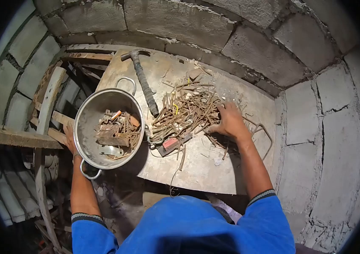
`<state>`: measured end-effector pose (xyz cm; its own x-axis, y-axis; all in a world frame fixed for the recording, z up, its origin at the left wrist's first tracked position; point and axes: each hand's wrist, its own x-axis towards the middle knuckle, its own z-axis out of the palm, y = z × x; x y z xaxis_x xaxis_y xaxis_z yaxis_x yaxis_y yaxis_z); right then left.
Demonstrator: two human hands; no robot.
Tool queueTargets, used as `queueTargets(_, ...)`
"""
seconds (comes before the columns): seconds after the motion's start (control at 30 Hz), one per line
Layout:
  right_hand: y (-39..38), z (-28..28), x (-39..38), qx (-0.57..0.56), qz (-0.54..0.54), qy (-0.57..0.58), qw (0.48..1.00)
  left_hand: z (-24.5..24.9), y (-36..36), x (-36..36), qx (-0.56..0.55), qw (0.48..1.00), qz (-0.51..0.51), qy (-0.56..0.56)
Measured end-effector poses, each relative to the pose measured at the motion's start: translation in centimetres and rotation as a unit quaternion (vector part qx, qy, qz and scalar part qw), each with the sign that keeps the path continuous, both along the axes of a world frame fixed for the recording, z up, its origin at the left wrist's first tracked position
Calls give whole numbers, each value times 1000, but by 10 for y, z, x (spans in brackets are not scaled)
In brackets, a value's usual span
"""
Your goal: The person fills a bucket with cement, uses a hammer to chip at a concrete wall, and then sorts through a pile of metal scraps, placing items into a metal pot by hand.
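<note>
A metal pot (81, 101) with two loop handles sits tilted at the left edge of the board, rusty scraps and nails (120, 131) inside it. My left hand (68, 137) grips the pot's outer left side; its fingers are partly hidden behind the wall. On the board (175, 173) lies a heap of rusty bent nails (192, 103). My right hand (232, 120) rests at the heap's right side, thumb and fingers apart, touching the nails. A hammer (142, 80) with a wrapped handle lies between pot and back wall. A red-and-dark block (171, 144) lies at the heap's front.
Grey block walls (180, 23) enclose the board at the back and right. Wooden slats (46, 101) stand at the left, beside the pot. A bent rod (266, 135) lies to the right of my right hand. Rubble covers the floor below.
</note>
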<state>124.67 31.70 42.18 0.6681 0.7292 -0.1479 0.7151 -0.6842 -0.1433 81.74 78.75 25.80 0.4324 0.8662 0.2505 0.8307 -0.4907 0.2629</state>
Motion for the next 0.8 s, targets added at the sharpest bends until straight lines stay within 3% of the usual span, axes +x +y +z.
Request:
queueTargets(0.1, 0, 5, -2, -29, -27, 21, 999, 1, -3, -5, -5, 1000, -2, -9)
queueTargets(0.33, -1, 1, 19, -58, 35, 42, 997, 10, -4, 0, -13, 1000, 2, -20)
queueTargets(0.5, 1, -1, -1, -19, 5, 2, 1000, 15, -9, 4, -28, 999, 18, -30)
queueTargets(0.53, -1, -11, -4, 6, 6, -56, 998, 16, -14, 9, -28, 999, 20, -32)
queueTargets(0.63, 3, 9, -18, 12, -21, -11, 1000, 21, -21, 7, -29, 999, 18, -39)
queueTargets(0.8, -2, -4, 7, 38, -14, 4, 999, 26, -16, 8, -36, 998, 14, -52)
